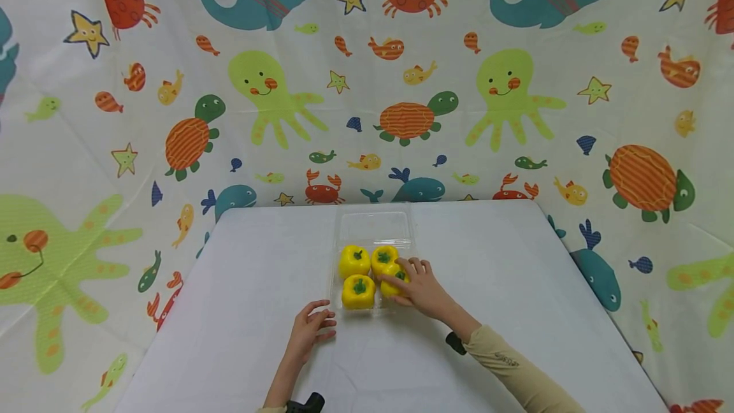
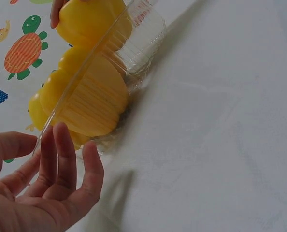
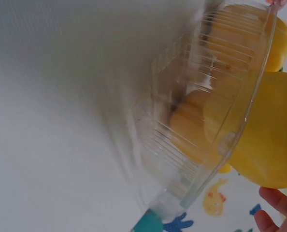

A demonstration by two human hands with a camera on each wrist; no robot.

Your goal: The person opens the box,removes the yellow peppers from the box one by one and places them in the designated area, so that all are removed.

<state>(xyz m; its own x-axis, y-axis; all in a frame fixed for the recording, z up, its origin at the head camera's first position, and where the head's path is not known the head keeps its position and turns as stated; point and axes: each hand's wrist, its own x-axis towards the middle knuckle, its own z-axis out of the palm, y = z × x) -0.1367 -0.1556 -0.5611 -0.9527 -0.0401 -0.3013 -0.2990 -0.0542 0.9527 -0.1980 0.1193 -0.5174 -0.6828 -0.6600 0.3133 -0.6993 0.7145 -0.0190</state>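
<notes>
In the head view, several yellow bell peppers with green stems, such as the front left bell pepper [image 1: 358, 292], sit in a clear plastic container [image 1: 336, 273]. My right hand [image 1: 421, 285] grips the front right bell pepper [image 1: 392, 286] from above and the right side. That bell pepper [image 3: 274, 135] looms above the container rim in the right wrist view. At the front left corner, the thumb and fingers of my left hand [image 1: 308, 330] pinch the container's rim. The left wrist view shows the thumb [image 2: 25, 143] against that rim, with the other fingers loosely bent.
The container's clear lid [image 1: 375, 225] lies folded back toward the table's far edge. A white table [image 1: 275, 260] spreads around it, backed by a curtain [image 1: 355, 69] printed with sea animals. Dark wrist devices [image 1: 455, 343] are worn near both hands.
</notes>
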